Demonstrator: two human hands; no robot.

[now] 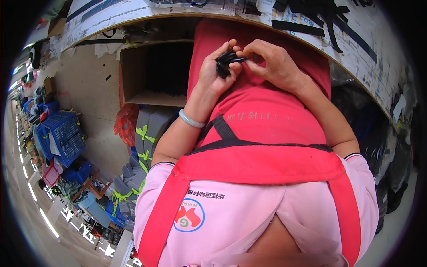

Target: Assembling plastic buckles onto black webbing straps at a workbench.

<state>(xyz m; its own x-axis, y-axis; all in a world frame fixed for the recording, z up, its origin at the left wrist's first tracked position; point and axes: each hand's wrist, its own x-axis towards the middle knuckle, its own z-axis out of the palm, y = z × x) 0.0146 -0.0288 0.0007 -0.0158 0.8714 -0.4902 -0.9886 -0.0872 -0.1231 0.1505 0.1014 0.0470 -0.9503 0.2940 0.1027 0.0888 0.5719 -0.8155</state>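
My left hand [210, 73] is held palm up over my red apron [271, 107], its fingers curled round several short black strip-like pieces [226, 58]. Their exact kind is too small to make out. Close beside it, my right hand [279, 66] pinches the end of one of these black pieces between thumb and fingertips. The two hands nearly touch, just below the near edge of the worktable [249, 18].
Black straps [298, 28] lie across the table at the upper right. Left of my lap stands an open cardboard box [133, 91] with dark contents. Further left are a red plastic bag [126, 124], grey bundles [153, 120] with green ties, and blue crates [64, 138].
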